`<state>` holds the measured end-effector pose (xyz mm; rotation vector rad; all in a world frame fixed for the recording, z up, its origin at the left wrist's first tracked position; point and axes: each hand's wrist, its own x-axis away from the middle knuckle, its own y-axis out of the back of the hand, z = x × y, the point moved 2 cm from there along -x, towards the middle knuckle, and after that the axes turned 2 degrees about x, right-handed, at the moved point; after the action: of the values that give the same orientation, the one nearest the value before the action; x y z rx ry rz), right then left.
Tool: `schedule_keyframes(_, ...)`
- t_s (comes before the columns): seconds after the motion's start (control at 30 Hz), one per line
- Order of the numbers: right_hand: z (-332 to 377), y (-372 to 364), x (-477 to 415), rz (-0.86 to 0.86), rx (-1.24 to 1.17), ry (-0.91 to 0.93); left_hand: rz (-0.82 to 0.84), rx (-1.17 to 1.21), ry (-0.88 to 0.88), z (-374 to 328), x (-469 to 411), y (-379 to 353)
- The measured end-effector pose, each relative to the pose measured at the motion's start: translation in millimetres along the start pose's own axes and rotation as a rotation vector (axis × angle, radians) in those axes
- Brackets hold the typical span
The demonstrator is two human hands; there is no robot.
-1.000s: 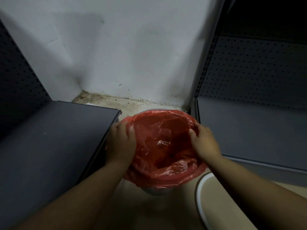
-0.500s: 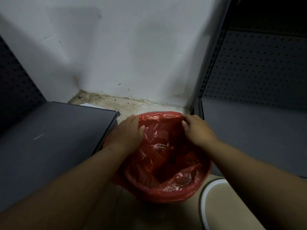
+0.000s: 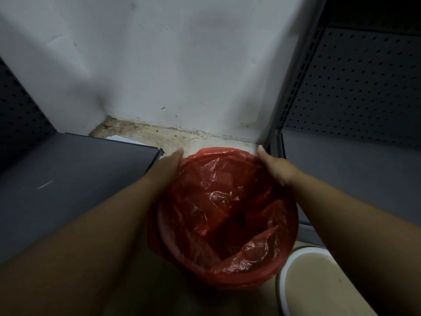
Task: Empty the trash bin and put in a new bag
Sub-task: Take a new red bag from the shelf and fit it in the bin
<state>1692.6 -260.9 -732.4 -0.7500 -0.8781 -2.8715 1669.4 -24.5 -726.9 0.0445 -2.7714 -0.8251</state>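
left hand and right hand were slid to the far edge of the red bag, spread open between them, glossy and crinkled. the left was laid flat; the right's hold could not be told.

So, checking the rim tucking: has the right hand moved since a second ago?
Yes: right hand slid along the red bag rim, toward the wall.
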Motion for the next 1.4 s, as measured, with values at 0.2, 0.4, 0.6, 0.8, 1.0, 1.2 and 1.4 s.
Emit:
schedule_keyframes(0.2,-20,2,-10,0.094,-0.319,-0.115,0.014,0.447,0.084,22,2,2)
schedule_keyframes(0.4,-32,1,-8,0.137,-0.286,-0.142,0.042,0.541,0.176,26,12,0)
schedule_keyframes(0.6,-17,8,10,-0.285,0.318,0.204,-0.133,0.267,0.042,21,16,6)
schedule_keyframes(0.8,-50,-14,60,-0.252,0.329,0.337,-0.217,-0.079,-0.186,22,58,-16)
schedule_keyframes(1.0,-73,-26,96,-0.257,-0.06,0.336,-0.299,0.114,-0.134,41,99,-32)
schedule_keyframes(1.2,-77,-35,105,-0.313,-0.234,0.345,-0.347,0.258,-0.101,47,112,-38)
schedule_keyframes(1.4,-70,-26,107,-0.257,-0.177,0.353,-0.291,0.101,-0.104,37,107,-26)
